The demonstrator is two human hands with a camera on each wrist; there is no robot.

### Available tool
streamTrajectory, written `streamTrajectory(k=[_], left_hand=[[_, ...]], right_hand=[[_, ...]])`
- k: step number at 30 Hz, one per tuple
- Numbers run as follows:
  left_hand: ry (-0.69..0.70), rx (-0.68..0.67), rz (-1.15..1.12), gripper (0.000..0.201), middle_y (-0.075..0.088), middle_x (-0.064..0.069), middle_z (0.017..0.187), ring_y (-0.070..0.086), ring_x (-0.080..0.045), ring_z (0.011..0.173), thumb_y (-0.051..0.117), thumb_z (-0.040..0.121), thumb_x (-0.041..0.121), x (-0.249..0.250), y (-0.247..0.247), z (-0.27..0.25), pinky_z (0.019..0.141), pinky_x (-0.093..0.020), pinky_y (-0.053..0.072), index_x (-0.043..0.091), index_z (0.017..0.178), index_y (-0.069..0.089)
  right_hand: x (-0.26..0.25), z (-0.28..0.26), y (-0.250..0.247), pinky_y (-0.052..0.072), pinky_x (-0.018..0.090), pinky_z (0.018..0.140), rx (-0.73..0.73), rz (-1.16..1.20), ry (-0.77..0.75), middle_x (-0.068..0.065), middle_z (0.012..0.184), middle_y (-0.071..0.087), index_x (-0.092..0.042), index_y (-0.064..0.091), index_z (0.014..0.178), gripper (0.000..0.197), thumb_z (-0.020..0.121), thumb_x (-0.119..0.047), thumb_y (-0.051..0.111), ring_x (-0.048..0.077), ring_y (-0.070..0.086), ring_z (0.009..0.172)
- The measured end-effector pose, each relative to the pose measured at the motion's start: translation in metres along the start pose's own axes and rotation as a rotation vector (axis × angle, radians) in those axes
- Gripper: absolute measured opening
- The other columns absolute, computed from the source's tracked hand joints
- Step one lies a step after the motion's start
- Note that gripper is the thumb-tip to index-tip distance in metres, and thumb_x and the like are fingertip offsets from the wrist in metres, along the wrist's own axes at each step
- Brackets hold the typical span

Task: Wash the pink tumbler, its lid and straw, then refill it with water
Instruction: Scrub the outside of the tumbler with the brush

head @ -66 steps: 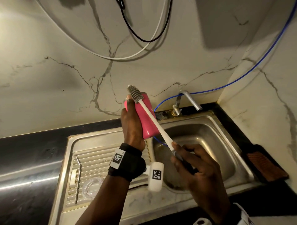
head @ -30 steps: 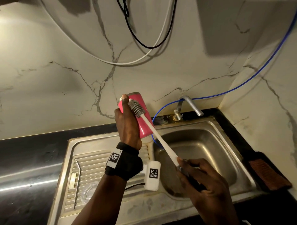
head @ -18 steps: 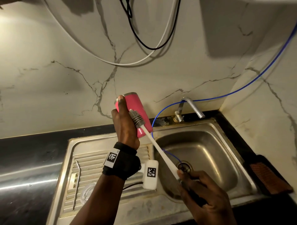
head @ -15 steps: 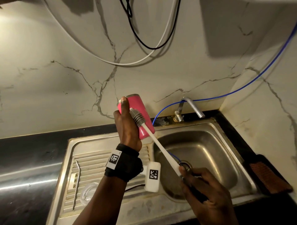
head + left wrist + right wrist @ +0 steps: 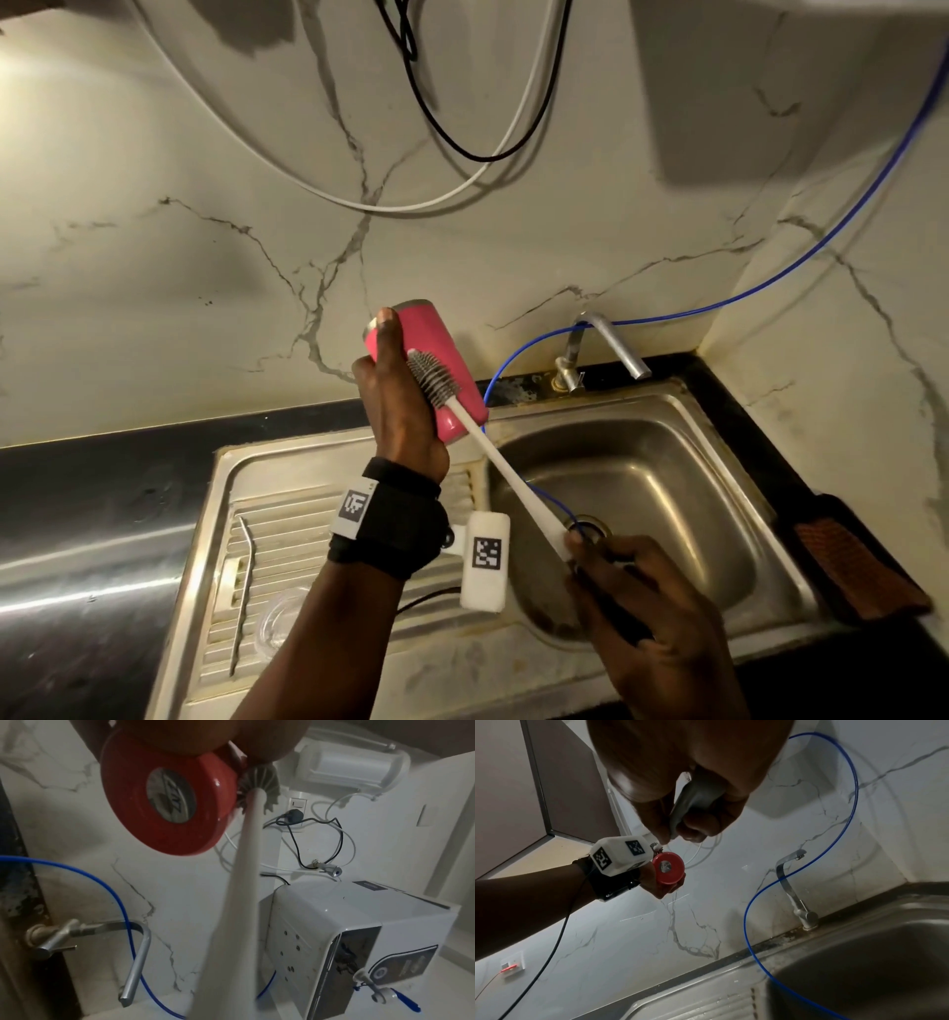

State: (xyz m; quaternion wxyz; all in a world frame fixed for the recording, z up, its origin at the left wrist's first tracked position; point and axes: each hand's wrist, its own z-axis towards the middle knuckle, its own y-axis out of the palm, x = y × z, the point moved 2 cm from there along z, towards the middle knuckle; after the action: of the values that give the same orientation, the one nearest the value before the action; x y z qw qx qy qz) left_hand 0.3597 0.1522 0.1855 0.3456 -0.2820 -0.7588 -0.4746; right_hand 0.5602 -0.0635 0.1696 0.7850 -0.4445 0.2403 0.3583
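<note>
Though blurred, tumbler (image 5: pixel 167 801) base label unreadable

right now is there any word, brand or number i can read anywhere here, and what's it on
Nothing reads clearly.
Pink tumbler, silver disc on its base: a logo, too blurred to read.
Water purifier, dark front label: print too small to read.
Wrist camera tag: a black-and-white code pattern, no words.
</note>
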Motion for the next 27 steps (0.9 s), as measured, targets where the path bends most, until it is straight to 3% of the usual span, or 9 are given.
streamTrajectory(k=[3,7,10,13,16,20,23,25,27], left_hand=[[0.001,0.012,-0.050,0.096,0.064,-0.027,0.139,0.073,-0.036,0.107,0.072,0.070,0.083,0.003,-0.001,0.004,0.074,-0.046,0.063,0.018,0.139,0.056],[0.027,0.049,-0.049,0.101,0.068,-0.021,0.135,0.072,-0.041,0.118,0.070,0.064,0.088,0.018,-0.006,0.014,0.081,-0.051,0.064,0.021,0.139,0.056],[0.015,0.022,-0.016,0.099,0.068,-0.022,0.133,0.072,-0.041,0.115,0.069,0.066,0.087,0.008,0.000,0.004,0.076,-0.047,0.063,0.020,0.138,0.057],[-0.006,-0.021,0.014,0.107,0.070,-0.019,0.121,0.074,-0.034,0.100,0.070,0.063,0.089,-0.002,0.004,-0.003,0.077,-0.046,0.062,0.016,0.140,0.057],[0.025,-0.037,0.003,0.090,0.072,-0.014,0.104,0.073,-0.029,0.090,0.064,0.080,0.084,0.009,0.002,0.001,0.079,-0.046,0.060,0.012,0.133,0.064],[0.063,-0.007,0.037,0.062,0.075,-0.009,0.087,0.073,-0.027,0.080,0.050,0.101,0.072,0.017,-0.002,0.000,0.077,-0.046,0.061,0.014,0.109,0.070],[0.060,-0.031,0.104,0.070,0.072,-0.016,0.095,0.071,-0.036,0.086,0.054,0.092,0.081,0.004,0.002,-0.014,0.084,-0.055,0.062,0.014,0.103,0.067],[0.059,-0.061,0.128,0.079,0.076,-0.021,0.111,0.074,-0.044,0.100,0.059,0.085,0.086,-0.005,0.005,-0.022,0.094,-0.060,0.061,0.013,0.113,0.069],[0.069,-0.067,0.128,0.079,0.075,-0.022,0.118,0.075,-0.039,0.104,0.059,0.088,0.083,-0.007,0.007,-0.026,0.094,-0.061,0.062,0.015,0.126,0.069]], right_hand=[[0.003,-0.006,-0.002,0.052,0.020,0.063,-0.016,-0.013,-0.005,-0.010,0.103,0.066,-0.034,0.077,0.122,0.038,0.085,-0.025,0.079,0.006,0.063,0.068],[0.003,-0.019,-0.013,0.050,0.019,0.060,-0.033,-0.057,-0.046,-0.010,0.100,0.067,-0.037,0.077,0.120,0.031,0.089,-0.033,0.073,0.004,0.060,0.064],[0.004,-0.010,-0.009,0.052,0.020,0.064,0.006,-0.038,-0.010,-0.009,0.102,0.068,-0.035,0.078,0.118,0.030,0.088,-0.036,0.075,0.005,0.065,0.070],[0.007,0.001,-0.002,0.055,0.022,0.070,0.052,-0.008,0.007,-0.007,0.106,0.068,-0.029,0.078,0.121,0.035,0.086,-0.030,0.079,0.006,0.069,0.083],[0.004,-0.005,-0.005,0.055,0.021,0.068,0.025,-0.031,-0.028,-0.010,0.105,0.068,-0.031,0.077,0.121,0.033,0.088,-0.034,0.075,0.005,0.067,0.077],[-0.004,-0.007,-0.014,0.053,0.019,0.067,0.031,-0.062,-0.021,-0.011,0.102,0.068,-0.034,0.079,0.117,0.030,0.088,-0.038,0.074,0.004,0.065,0.073],[-0.003,0.011,-0.006,0.056,0.024,0.067,0.069,-0.010,-0.003,-0.007,0.104,0.067,-0.028,0.078,0.119,0.033,0.086,-0.026,0.079,0.007,0.069,0.082],[-0.002,0.025,0.001,0.059,0.026,0.068,0.102,0.037,0.011,-0.006,0.105,0.065,-0.027,0.077,0.122,0.037,0.086,-0.020,0.081,0.011,0.071,0.084],[-0.003,0.032,0.005,0.059,0.025,0.071,0.106,0.079,0.017,-0.005,0.106,0.065,-0.026,0.076,0.125,0.039,0.087,-0.017,0.082,0.014,0.072,0.087]])
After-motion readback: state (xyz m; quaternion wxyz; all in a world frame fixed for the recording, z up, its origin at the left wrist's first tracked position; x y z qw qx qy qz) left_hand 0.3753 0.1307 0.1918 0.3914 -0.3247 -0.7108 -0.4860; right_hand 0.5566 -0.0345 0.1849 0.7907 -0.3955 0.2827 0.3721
